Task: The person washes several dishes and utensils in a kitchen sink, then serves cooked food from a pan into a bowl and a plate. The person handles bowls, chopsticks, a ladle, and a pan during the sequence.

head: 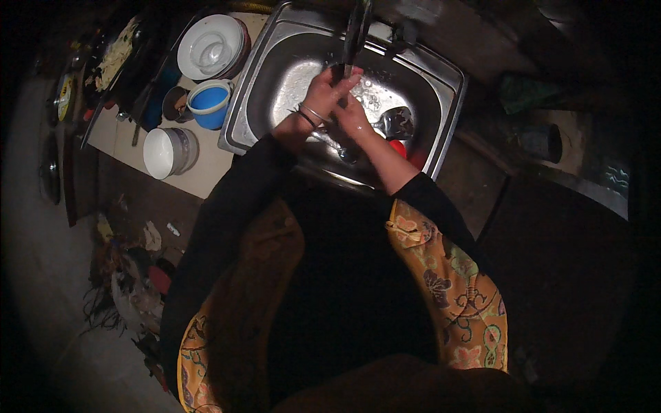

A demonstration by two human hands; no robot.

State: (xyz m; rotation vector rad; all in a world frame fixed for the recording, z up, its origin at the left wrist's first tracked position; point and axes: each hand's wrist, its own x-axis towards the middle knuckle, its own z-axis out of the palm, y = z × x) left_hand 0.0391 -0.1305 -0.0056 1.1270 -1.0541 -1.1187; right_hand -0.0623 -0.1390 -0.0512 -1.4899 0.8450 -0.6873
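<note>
Both hands are together over a stainless steel sink (258, 108), below a dark faucet (355, 38). My left hand (324, 94), with a bangle and a dark band at the wrist, reaches its fingers across my right hand (355, 114). The two hands touch, and the skin of the right looks wet. I cannot make out any object between them; the palms are hidden. Beneath, water drops cover the sink floor. To the right of the hands lie a dark, shiny metal utensil (400, 123) and a red object (397, 148), partly behind my right forearm.
Left of the sink, a light counter (206, 173) holds stacked white plates (188, 41) with a clear bowl (211, 51), a blue tub (210, 106), a dark cup (175, 106) and stacked bowls (157, 155). A dark container (542, 142) stands at right. Litter (137, 284) covers the floor at left.
</note>
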